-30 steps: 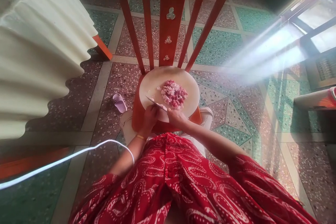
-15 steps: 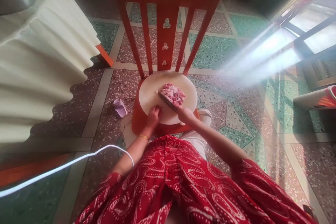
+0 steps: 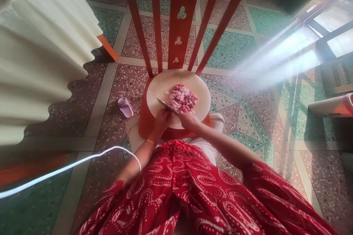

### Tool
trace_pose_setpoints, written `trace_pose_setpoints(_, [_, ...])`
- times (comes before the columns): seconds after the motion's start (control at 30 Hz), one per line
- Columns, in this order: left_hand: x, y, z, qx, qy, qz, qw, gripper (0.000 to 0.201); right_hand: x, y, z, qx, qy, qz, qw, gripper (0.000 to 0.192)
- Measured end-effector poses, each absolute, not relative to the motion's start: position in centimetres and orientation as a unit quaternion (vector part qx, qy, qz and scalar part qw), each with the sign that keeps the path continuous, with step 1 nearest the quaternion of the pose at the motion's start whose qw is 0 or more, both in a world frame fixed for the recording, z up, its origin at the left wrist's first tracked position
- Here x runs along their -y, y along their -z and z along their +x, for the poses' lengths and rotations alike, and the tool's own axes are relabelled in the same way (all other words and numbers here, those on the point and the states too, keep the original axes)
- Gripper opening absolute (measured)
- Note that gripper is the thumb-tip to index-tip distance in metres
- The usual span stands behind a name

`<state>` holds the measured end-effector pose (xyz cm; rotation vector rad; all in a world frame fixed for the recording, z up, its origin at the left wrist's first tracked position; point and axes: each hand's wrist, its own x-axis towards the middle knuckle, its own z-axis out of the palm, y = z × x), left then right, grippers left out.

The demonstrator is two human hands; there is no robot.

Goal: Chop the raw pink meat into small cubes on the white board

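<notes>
Item: my right hand closed around a knife, blade beside the diced meat. My left hand, fingers curled together, rests on the round cutting board.

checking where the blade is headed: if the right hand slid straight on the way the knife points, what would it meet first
Probably nothing but bare cutting board. The right hand holds the knife pointing up-left, past the meat pile on its right; the left hand sits just below that line, so depth is unclear.

Knife: thin blade, flat and low over round cream cutting board, tip toward 10 o'clock, edge touching meat heap. Chopped meat: pink-red small cubes, loose pile just right of board centre, toward 3 o'clock.
</notes>
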<state>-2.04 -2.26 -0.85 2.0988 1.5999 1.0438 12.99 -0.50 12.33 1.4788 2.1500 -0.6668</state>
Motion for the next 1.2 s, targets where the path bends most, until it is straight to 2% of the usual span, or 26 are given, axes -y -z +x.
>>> trace_pose_setpoints(0.2, [2.4,1.0,-2.4,-0.548,-0.330,0.757,0.132,0.020,-1.3,-11.2,9.7,-0.799,0.234,0.527,0.172,0.035])
trace_pose_setpoints(0.37, [2.7,0.2,-2.3,-0.542,-0.377,0.738,0.142,0.018,0.9,-11.8,14.4,-0.782,0.228,0.549,0.184,0.049])
trace_pose_setpoints(0.57, [3.1,-0.5,-2.2,-0.556,-0.400,0.713,0.149,0.018,3.1,-12.7,16.9,-0.780,0.207,0.560,0.191,0.041])
trace_pose_setpoints(0.8, [2.4,0.4,-2.4,-0.552,-0.386,0.726,0.136,0.013,1.5,-12.2,12.8,-0.789,0.214,0.537,0.208,0.037])
trace_pose_setpoints(0.97, [2.1,1.1,-2.7,-0.536,-0.358,0.757,0.109,0.017,-0.6,-11.4,9.0,-0.804,0.222,0.529,0.159,0.035])
trace_pose_setpoints(1.07, [2.4,0.7,-2.6,-0.535,-0.361,0.754,0.122,0.017,-0.1,-11.3,10.3,-0.799,0.221,0.537,0.157,0.041])
trace_pose_setpoints(1.2, [2.9,-0.1,-2.6,-0.536,-0.393,0.735,0.133,0.018,1.6,-12.0,14.6,-0.770,0.213,0.567,0.202,0.050])
